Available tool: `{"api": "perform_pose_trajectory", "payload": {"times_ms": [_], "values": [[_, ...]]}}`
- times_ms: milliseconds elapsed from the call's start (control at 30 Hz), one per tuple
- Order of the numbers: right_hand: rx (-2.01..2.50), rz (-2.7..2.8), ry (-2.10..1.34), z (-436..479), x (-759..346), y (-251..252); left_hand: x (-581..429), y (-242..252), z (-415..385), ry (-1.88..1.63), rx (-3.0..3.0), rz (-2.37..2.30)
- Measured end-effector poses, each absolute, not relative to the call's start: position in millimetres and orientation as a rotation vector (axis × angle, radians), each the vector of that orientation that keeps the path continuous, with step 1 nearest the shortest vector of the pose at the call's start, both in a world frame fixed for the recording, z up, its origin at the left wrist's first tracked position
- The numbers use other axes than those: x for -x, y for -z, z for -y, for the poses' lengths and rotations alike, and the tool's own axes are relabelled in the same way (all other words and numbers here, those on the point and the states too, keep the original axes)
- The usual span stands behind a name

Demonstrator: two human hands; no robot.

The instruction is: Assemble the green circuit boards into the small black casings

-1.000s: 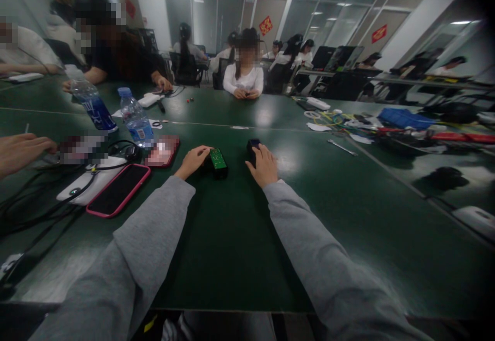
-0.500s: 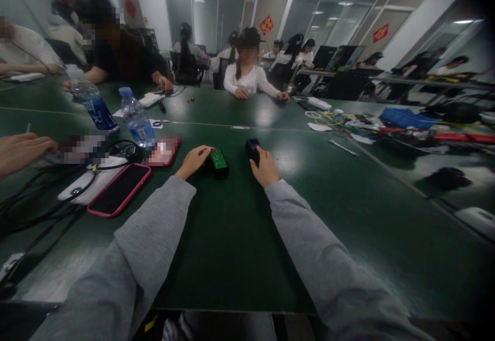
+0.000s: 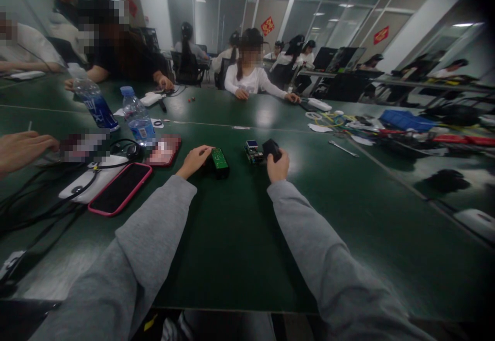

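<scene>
My right hand (image 3: 279,167) is closed around a black box-shaped cover (image 3: 271,149), lifted just off the table. Left of the cover stands a small electronic module (image 3: 253,152) with a little screen on top and bare circuitry showing at its side. My left hand (image 3: 195,160) has its fingers together at the upper left corner of a green circuit board (image 3: 220,159). That board lies in or on a black case, which rests on the table; the thumb side is partly hidden.
Left of my arm lie a pink-edged phone (image 3: 120,189), a white power bank (image 3: 87,182) with black cables, and a red phone (image 3: 166,151). Two bottles (image 3: 138,119) stand behind. A wrench (image 3: 343,148) and a cable heap (image 3: 402,130) are at right. Another person's hand (image 3: 27,151) is at far left.
My right hand has pulled the black cover off to the right and tilted it, baring the electronic module. My left hand stays at the green circuit board.
</scene>
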State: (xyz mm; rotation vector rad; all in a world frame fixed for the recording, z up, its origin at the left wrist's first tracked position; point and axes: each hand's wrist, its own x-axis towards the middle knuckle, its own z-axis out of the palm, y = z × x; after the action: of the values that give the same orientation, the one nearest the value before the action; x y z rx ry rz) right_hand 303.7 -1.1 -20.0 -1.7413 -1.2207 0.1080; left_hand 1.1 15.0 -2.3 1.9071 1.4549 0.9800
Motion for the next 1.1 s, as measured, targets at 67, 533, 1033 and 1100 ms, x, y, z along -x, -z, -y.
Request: {"api": "perform_pose_trajectory", "payload": {"times_ms": [67,533,1033,1100], "values": [[1.806,1.240,-0.084,3,-302,19,-2,1,-14,-0.986,-1.898,-1.454],[1.348,1.979,0.289,46,-246,-3,-6,-11,-3,-1.009,-1.844,-1.453],[1.498,1.970,-0.263,63,-189,9,-9,-16,1,-1.051,-1.862,-1.485],[1.477,1.974,-0.229,64,-189,10,-10,-16,1,-1.057,-1.857,-1.490]]}}
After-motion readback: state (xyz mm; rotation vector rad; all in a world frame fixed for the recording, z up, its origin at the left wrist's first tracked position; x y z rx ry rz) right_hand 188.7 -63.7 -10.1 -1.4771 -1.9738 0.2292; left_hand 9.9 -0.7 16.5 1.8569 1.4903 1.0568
